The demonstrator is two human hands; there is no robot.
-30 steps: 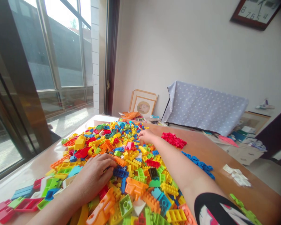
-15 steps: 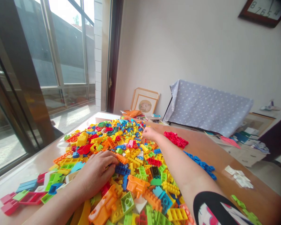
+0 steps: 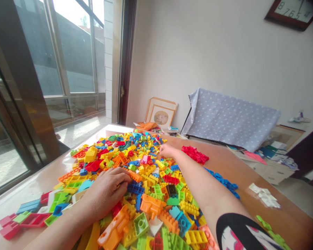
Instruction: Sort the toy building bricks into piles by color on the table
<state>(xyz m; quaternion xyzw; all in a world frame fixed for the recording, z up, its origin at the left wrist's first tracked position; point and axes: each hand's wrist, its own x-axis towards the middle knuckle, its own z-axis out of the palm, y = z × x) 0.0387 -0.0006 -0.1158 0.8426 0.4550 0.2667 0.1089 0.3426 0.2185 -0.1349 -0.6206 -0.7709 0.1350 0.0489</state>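
A wide heap of mixed toy bricks (image 3: 151, 173) covers the middle and left of the table. My left hand (image 3: 112, 185) rests on the heap near an orange brick and a dark blue brick (image 3: 136, 188), its fingers curled together; what they hold, if anything, is hidden. Farther off, my right hand (image 3: 167, 151) is at the heap's right edge with the fingers bent closed, beside small yellow and blue bricks. Anything between those fingertips is too small to make out.
Right of my right arm lie separate groups on the brown table (image 3: 224, 158): red bricks (image 3: 195, 155), blue bricks (image 3: 223, 181), white bricks (image 3: 264, 195) and light green bricks (image 3: 271, 231). Beyond the table stands a dotted cloth (image 3: 232, 118) over a frame.
My right hand has shifted very slightly at the heap's right edge. The left hand stays in place, and the whole view has moved a little.
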